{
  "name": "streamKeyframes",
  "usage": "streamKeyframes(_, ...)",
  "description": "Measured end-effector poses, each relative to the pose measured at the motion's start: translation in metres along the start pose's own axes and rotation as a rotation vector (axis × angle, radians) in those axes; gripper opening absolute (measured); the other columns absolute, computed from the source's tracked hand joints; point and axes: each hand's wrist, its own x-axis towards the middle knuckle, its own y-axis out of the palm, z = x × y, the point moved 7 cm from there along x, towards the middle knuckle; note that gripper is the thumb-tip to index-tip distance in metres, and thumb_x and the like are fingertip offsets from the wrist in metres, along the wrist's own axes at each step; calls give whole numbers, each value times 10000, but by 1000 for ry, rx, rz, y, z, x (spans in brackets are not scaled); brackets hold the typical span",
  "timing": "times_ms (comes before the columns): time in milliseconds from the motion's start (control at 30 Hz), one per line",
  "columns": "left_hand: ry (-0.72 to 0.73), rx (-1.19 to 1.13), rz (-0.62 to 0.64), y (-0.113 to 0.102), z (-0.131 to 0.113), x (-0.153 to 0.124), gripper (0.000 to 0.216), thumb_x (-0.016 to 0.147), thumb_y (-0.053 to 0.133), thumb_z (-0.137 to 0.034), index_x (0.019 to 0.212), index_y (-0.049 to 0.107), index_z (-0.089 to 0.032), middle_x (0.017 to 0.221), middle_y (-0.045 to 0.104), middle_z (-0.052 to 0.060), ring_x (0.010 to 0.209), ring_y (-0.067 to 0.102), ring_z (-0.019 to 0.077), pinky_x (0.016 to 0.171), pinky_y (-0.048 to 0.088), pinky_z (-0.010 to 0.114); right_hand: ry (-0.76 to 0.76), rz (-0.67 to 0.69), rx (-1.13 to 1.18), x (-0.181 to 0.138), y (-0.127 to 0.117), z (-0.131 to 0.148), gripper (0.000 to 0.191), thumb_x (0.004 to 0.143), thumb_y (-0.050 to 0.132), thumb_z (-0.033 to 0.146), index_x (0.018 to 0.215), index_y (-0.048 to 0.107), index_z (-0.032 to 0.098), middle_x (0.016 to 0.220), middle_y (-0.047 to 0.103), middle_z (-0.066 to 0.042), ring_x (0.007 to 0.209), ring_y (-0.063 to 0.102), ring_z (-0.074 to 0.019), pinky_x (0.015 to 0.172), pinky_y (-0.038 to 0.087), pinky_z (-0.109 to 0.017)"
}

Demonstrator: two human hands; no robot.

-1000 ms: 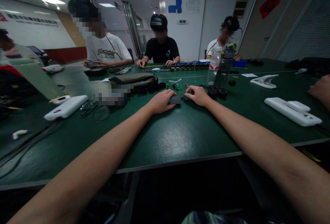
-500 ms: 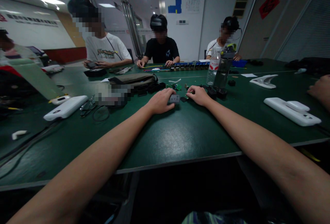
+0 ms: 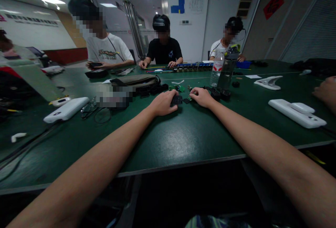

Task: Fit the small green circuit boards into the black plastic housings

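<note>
a workshop or assembly room is shown: a long green table (image 3: 183, 140) is shared by several seated people (image 3: 164, 47), circuit boards (image 3: 180, 88) and black parts (image 3: 154, 89) are spread over it, and glass doors (image 3: 132, 25) are seen behind.

Table (image 3: 183, 133) bare short of left hand (image 3: 163, 103); bottles (image 3: 217, 74), black parts (image 3: 152, 89) crowd beyond.

view: head, worn by the person | faces: forward and down over the green table (image 3: 183, 140) | range: left hand (image 3: 162, 103) and right hand (image 3: 201, 97) at arm's length, mid-frame | far: seated people (image 3: 164, 47) opposite
</note>
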Motion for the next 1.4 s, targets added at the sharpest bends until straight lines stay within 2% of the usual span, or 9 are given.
streamKeyframes(500,23,-29,-33,-2,0,0,387,807,564,-332,1153,518,-165,1151,643,142,1049,641,303,949,518,440,1,57,15,-1,0,2,192,844,593,205,904,770,163,848,743,-50,814,643,-190,761,430,-257)
streamKeyframes(700,17,-18,-12,-1,1,-1,381,821,558,-334,1159,515,-163,1131,654,145,1039,647,306,932,518,440,-7,83,109,3,2,-3,242,811,557,175,900,783,163,804,731,-31,778,629,-187,767,426,-265)
streamKeyframes(1033,-22,26,31,4,8,0,365,830,564,-345,1153,518,-181,1129,662,126,1026,654,285,905,514,404,4,151,314,11,9,-24,259,745,643,192,959,772,124,671,614,18,680,540,-141,711,399,-271)
streamKeyframes(1200,-39,57,80,7,10,-1,381,839,560,-346,1178,519,-176,1154,659,131,1044,652,287,915,511,403,2,186,410,11,10,-25,249,669,690,179,906,744,123,588,508,71,595,469,-112,661,382,-267)
streamKeyframes(1400,-39,34,73,6,9,-1,374,834,565,-342,1169,520,-182,1133,659,124,1023,655,285,900,516,409,25,217,471,8,10,-22,219,665,689,123,880,729,126,669,595,33,644,524,-114,692,421,-257)
